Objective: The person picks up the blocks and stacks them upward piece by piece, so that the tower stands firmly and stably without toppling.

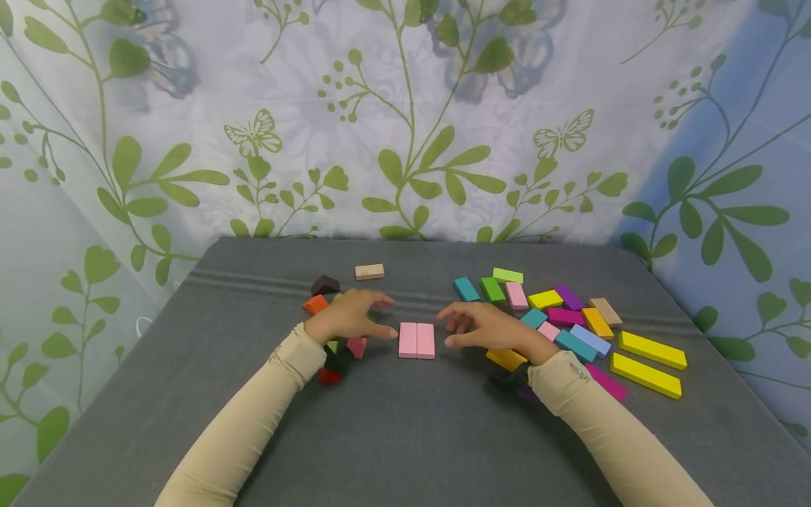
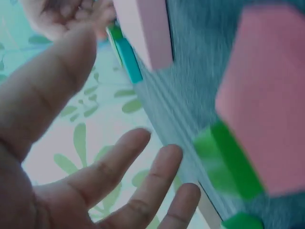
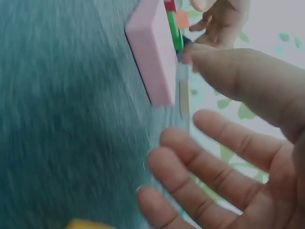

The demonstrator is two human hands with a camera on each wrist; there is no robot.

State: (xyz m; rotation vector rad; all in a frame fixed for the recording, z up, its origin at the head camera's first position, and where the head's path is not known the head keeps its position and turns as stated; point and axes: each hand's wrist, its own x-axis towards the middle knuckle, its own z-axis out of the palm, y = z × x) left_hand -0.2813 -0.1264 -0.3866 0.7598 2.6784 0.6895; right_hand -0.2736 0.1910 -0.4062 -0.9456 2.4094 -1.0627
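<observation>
Two pink blocks (image 1: 417,341) lie flat side by side, long edges together, on the grey cloth between my hands. My left hand (image 1: 355,315) hovers just left of them, thumb and fingers spread and holding nothing. To their right is my right hand (image 1: 481,326), its fingers relaxed and apart from the blocks. The left wrist view shows the spread left hand (image 2: 95,157) with a green block (image 2: 228,162) and a pink angled block (image 2: 271,100) close by. In the right wrist view, the loose fingers of my right hand (image 3: 228,157) are near the pink blocks (image 3: 151,57).
Right of my right hand lie many coloured blocks, with two long yellow blocks (image 1: 646,375) outermost. Under and around my left hand are a dark brown block (image 1: 325,284), an orange block (image 1: 315,304) and others. A wooden block (image 1: 369,272) lies farther back. Patterned curtain (image 1: 405,120) hangs behind.
</observation>
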